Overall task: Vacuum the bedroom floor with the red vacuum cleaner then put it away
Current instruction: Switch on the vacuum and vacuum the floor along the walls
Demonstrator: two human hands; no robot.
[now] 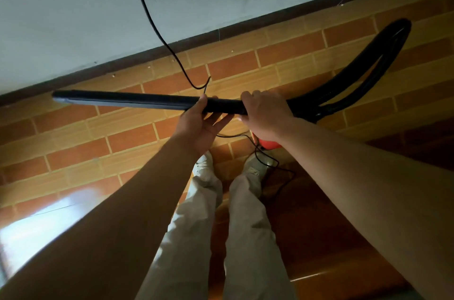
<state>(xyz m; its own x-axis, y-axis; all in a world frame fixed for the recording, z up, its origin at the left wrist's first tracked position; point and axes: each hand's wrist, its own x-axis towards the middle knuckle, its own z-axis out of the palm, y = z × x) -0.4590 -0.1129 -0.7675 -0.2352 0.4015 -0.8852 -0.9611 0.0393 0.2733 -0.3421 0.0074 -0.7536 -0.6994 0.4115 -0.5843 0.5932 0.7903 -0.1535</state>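
I hold a long black vacuum wand (127, 101) level in front of me, its tip pointing left. My left hand (205, 125) cups it from below near the middle, thumb against the front and fingers spread under it. My right hand (264, 111) grips the wand from above, just to the right. Beyond that hand the black hose (375, 63) loops out to the right and back. A small part of the red vacuum body (269, 144) shows on the floor under my right wrist; the rest is hidden.
A black power cord (152, 22) hangs down the pale wall (73, 4) and runs along the floor to my shoes (254, 168). A dark skirting board (245, 25) edges the brick-pattern floor (73, 142). Bright light falls at the lower left.
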